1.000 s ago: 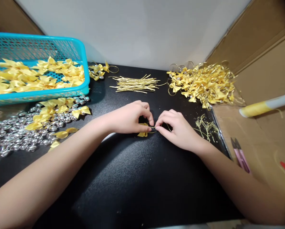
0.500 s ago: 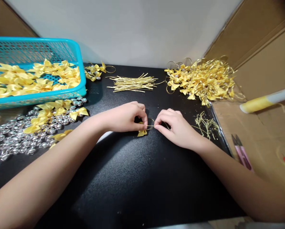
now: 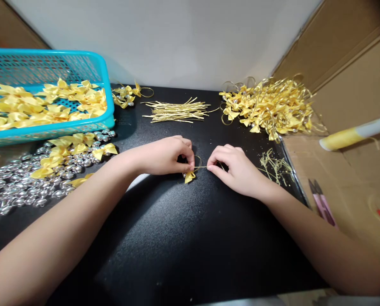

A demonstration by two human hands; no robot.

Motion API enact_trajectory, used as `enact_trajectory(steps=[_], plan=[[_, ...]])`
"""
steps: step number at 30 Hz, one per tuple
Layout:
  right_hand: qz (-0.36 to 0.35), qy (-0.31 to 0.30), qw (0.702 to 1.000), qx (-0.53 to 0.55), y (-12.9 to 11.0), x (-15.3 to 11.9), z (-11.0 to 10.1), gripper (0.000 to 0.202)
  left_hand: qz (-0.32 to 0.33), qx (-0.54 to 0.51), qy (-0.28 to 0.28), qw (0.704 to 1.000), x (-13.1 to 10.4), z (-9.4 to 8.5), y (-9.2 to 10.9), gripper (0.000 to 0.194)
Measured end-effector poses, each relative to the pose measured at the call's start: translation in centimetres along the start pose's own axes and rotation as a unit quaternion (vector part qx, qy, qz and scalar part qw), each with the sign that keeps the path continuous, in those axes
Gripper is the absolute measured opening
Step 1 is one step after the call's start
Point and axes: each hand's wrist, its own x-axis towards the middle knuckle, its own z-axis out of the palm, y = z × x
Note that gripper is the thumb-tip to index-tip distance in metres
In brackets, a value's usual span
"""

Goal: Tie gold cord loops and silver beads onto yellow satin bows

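Observation:
My left hand [image 3: 173,156] pinches a thin gold cord [image 3: 201,167] at the middle of the black table. The cord runs straight across a short gap to my right hand [image 3: 232,170], whose thumb and forefinger are closed on it. Just below my left fingertips hangs a yellow bow [image 3: 190,176], with a thin gold loop beside it. Part of the bow and loop is hidden by my left fingers. Behind my hands lies a bundle of gold cords [image 3: 177,111].
A blue basket [image 3: 108,97] holds yellow bows at the left, with silver beads [image 3: 24,182] before it. Finished-looking bows with loops [image 3: 266,106] are heaped at the back right. Cord scraps [image 3: 274,165], pink snips [image 3: 323,204] and a yellow-white tube [image 3: 355,134] lie at the right.
The gap between my fingertips has grown slightly, with more straight cord showing. The bow below my left fingers has turned a little, and the loop has shifted left.

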Motion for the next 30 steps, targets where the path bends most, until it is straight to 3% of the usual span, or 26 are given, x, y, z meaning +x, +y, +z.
enact_trajectory(steps=[15, 30], plan=[[-0.002, 0.011, 1.0, -0.017, 0.6, 0.1, -1.0, 0.012, 0.001, -0.018, -0.018, 1.0, 0.0, -0.1, -0.1, 0.016], [-0.035, -0.037, 0.998, -0.02, 1.4, 0.2, -2.9, 0.012, 0.026, -0.046, -0.006, 0.999, 0.0, -0.4, -0.4, 0.018]])
